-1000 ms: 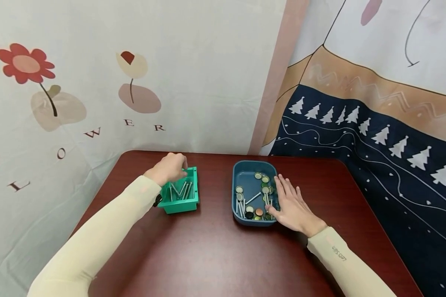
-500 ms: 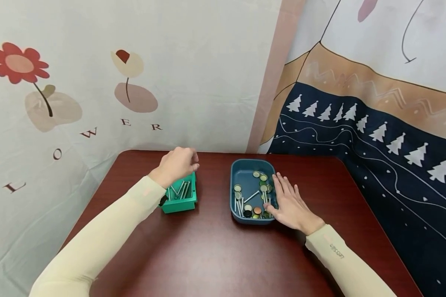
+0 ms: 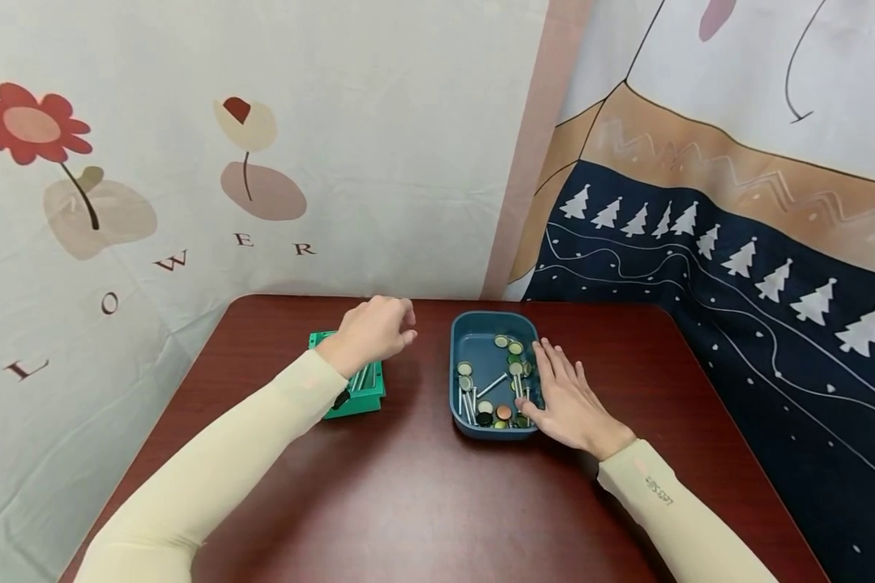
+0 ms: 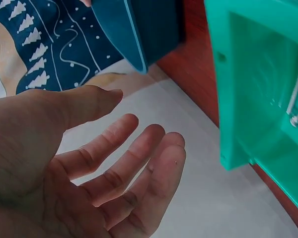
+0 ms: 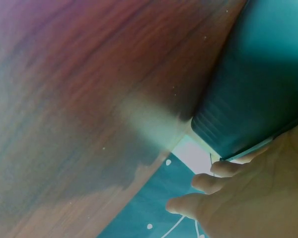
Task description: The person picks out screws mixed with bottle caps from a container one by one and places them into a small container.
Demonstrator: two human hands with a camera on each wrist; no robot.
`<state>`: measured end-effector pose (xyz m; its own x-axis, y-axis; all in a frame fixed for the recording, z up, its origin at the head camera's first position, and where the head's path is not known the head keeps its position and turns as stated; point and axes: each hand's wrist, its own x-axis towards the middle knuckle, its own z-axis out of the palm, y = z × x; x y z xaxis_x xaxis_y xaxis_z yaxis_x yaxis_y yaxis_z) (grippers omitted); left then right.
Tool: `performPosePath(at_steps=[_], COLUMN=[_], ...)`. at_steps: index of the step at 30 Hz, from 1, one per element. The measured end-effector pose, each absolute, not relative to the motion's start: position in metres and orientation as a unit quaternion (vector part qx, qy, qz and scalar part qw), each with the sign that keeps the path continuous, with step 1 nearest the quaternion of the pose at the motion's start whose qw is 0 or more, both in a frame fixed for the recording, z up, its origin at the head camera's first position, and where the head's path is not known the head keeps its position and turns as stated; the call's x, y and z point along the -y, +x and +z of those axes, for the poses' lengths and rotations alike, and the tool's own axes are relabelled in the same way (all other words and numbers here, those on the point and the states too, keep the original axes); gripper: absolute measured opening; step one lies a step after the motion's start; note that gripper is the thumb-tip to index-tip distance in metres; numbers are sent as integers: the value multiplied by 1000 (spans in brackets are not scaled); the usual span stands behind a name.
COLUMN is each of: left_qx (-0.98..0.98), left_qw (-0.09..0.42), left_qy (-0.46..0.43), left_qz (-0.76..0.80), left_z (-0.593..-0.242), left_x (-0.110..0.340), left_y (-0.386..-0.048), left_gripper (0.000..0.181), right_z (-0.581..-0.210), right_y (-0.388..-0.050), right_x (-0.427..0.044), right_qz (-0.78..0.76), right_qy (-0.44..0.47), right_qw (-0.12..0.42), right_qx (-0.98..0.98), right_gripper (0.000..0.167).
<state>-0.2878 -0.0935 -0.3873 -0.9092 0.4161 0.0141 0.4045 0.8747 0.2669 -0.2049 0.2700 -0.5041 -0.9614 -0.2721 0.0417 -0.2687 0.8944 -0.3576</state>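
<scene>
The blue tray (image 3: 484,354) stood on the desk (image 3: 437,502), to the right of the green bin (image 3: 360,406) and well apart from it. Silvery bolts (image 3: 492,385) lay inside the tray, several in the near left corner, one slanting across the middle and others along the right side. Round caps (image 3: 464,368) were scattered among them: a few at the left wall, a string down the right side, and an orange cap (image 3: 504,412) and a black cap (image 3: 484,419) at the near end.

The right hand (image 3: 572,409) rested at the tray's right rim, its fingers straight and slightly spread along the edge, the thumb reaching over the rim above the contents.

The left hand (image 3: 374,330) hung in the air by the green bin, partly hiding it in the head view, on the side toward the tray. The left wrist view showed its fingers (image 4: 161,178) loosely bent, the thumb apart from them, with nothing between. More bolts (image 4: 297,82) lay in the green bin.

Pale sleeves (image 3: 219,461) covered both forearms, and a dark band (image 3: 341,399) showed at the left wrist. Behind the desk hung a pale cloth (image 3: 401,162) with a red flower (image 3: 32,124) and, to the right, a navy cloth (image 3: 627,263) with white trees.
</scene>
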Motion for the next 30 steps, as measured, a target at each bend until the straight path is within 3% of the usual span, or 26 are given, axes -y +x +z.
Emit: performPosePath(at_steps=[12, 30], left_qx=[-962, -953], left_qw=[20, -5], left_qy=[238, 295], left_qz=[130, 66], left_z=[-389, -404], left_x=[53, 17], left_y=[-280, -268], left_gripper=[29, 61], right_z=[-505, -507], right_y=[-205, -205], right_x=[-271, -271], right_qz=[-182, -186], right_qy=[-140, -141], right_qw=[-1, -1], right_qx=[-973, -972], right_gripper=[105, 104])
